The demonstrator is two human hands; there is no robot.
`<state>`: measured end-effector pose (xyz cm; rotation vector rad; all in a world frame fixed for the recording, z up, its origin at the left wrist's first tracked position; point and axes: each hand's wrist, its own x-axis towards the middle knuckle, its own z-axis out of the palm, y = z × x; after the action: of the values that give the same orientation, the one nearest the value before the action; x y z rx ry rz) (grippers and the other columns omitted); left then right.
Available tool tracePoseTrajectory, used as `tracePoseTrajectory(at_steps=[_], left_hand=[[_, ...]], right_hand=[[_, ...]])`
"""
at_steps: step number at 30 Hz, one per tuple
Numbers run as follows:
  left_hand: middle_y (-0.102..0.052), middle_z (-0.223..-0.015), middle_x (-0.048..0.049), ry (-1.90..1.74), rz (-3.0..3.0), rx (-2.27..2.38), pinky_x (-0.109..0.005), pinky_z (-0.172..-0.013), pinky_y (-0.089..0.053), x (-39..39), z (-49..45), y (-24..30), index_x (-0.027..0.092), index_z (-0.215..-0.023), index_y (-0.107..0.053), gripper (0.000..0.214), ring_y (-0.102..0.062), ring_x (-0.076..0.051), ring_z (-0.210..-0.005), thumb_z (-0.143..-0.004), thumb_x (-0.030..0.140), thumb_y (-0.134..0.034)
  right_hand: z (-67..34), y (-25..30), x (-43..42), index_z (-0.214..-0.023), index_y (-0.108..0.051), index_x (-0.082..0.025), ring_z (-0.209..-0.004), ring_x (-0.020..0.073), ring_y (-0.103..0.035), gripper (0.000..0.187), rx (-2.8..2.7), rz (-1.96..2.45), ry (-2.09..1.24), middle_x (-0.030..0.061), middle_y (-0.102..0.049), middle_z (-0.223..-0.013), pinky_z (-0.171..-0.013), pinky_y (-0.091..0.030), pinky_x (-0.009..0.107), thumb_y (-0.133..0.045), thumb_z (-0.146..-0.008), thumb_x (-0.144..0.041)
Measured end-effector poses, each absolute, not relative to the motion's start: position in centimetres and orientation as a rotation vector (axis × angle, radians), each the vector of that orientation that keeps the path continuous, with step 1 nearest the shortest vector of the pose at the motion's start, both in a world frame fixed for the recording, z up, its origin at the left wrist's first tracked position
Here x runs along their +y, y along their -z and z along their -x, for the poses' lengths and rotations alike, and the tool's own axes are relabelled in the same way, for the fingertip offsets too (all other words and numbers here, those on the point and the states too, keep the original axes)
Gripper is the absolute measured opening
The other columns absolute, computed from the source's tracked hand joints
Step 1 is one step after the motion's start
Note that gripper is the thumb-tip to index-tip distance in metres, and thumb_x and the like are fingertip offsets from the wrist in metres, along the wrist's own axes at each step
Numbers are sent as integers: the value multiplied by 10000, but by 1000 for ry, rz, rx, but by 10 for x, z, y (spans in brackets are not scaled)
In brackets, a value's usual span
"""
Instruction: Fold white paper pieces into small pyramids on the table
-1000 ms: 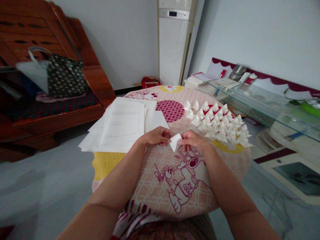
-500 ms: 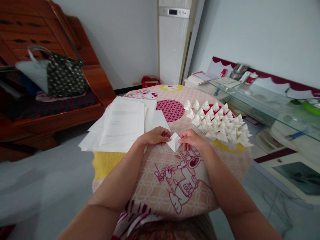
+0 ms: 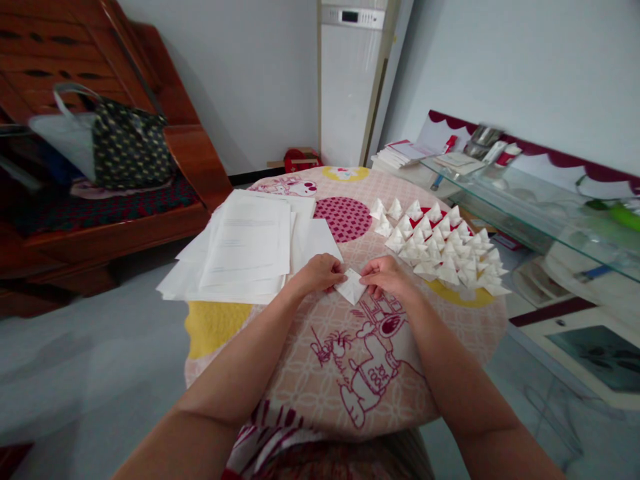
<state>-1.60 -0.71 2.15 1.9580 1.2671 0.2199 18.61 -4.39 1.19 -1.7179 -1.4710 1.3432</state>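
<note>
A small white folded paper piece (image 3: pixel 351 287) lies on the pink cartoon cloth (image 3: pixel 350 360) covering the round table. My left hand (image 3: pixel 320 273) pinches its left edge with curled fingers. My right hand (image 3: pixel 387 277) pinches its right edge, fingers bent down onto the paper. Both hands press it against the cloth at the table's middle. Several finished white folded triangles (image 3: pixel 445 250) sit in rows to the right of my right hand. A stack of white paper sheets (image 3: pixel 245 250) lies to the left of my left hand.
A wooden bench (image 3: pixel 100 200) with a dotted dark bag (image 3: pixel 125 143) stands at the left. A white standing air conditioner (image 3: pixel 353 80) is at the back. A glass shelf (image 3: pixel 540 207) with books and small items runs along the right wall.
The paper piece has gone from tilted up between my fingers to lying flatter on the cloth, showing a triangular shape. Both hands stayed in place.
</note>
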Motion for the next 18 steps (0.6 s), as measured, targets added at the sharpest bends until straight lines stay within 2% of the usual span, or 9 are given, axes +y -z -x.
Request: tracePoseTrajectory(at_steps=[5,11,18], left_hand=[[-640,-543,12,-182,-2130,1469,-232,-597,-406,-13,9,-26,166,-709,-721,152,-621,-131,-588,-822,261,-688],[-650,-564,6,-149,-2174,1450,-241,-640,-427,-13,9,-27,172,-742,-751,122,-625,-145,-630,-807,262,-702],[-640,-602,-11,-170,-2226,1436,-265,-685,-446,-13,8,-22,174,-760,-743,96,-629,-175,-692,-795,258,-712]], right_hand=[[-180,-16,-47,-728,-649,-167,-338,100,-548,156,-1529,1781,-1240,-47,-584,-426,-334,-393,164,-645,-871,-105],[-178,-17,-49,-708,-646,-175,-362,95,-552,152,-1510,1779,-1232,-54,-583,-434,-356,-410,163,-713,-799,-73],[-175,-23,-50,-634,-625,-180,-338,101,-539,226,-1491,1801,-1214,-34,-577,-414,-333,-406,172,-729,-806,-76]])
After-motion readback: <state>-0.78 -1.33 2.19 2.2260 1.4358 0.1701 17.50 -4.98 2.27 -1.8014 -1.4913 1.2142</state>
